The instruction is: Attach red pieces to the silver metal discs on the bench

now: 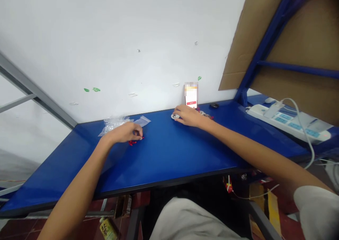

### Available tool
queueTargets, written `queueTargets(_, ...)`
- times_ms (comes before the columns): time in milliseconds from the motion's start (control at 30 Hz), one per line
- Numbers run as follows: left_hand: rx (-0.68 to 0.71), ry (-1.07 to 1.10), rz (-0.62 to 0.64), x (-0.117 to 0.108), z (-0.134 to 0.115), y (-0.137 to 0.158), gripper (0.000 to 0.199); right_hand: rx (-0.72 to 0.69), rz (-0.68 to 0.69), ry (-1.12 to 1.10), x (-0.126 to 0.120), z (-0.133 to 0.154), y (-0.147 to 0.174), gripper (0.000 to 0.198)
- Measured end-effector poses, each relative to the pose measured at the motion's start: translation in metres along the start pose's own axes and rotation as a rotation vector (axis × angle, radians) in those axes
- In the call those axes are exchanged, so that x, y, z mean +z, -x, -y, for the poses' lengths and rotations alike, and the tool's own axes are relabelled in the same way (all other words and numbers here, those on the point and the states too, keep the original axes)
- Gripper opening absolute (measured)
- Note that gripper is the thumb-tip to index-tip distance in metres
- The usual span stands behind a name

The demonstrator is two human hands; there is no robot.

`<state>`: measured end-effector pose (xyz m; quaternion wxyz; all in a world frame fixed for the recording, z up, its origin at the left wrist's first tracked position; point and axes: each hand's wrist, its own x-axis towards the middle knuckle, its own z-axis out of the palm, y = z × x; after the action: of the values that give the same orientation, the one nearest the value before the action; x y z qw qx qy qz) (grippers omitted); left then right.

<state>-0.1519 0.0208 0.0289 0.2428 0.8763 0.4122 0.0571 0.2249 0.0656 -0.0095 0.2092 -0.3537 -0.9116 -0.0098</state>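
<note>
My left hand [126, 132] is at the left middle of the blue table, thumb and forefinger pinched together on a small red piece. Below those fingers lie several small red pieces [131, 143], perhaps bits of cord, too small to make out. Just behind the hand are clear plastic bags [112, 123] in a heap. My right hand [188, 115] rests farther right, palm down, its fingers and thumb curled about a small round whitish disc [175, 116] with a dark centre. Part of the disc is hidden under the fingers. More red and silvery small items [206, 115] lie behind the right wrist.
A phone [191, 95] with a lit screen leans on the white wall behind my right hand. A black mouse-shaped object [214, 105] lies beyond. At the right is a white power strip [288, 123] with plugs and a cable. The blue table [164, 162] ends near my lap.
</note>
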Motion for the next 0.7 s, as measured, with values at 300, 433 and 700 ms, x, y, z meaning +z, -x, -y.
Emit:
queueTargets(300, 0.072, 0.115, -0.277, 0.017, -0.015, -0.014, 0.027, 0.007, 0.112, 0.231, 0.012, -0.011, -0.012, 0.016)
queueTargets(433, 0.074, 0.101, -0.375, 0.025, -0.013, -0.022, 0.029, 0.06, 0.127, 0.232, 0.011, -0.017, -0.01, 0.012)
queueTargets(700, 0.039, 0.191, -0.567, 0.031, -0.043, -0.037, 0.026, 0.051, -0.259, 0.11, -0.028, -0.003, 0.002, 0.024)
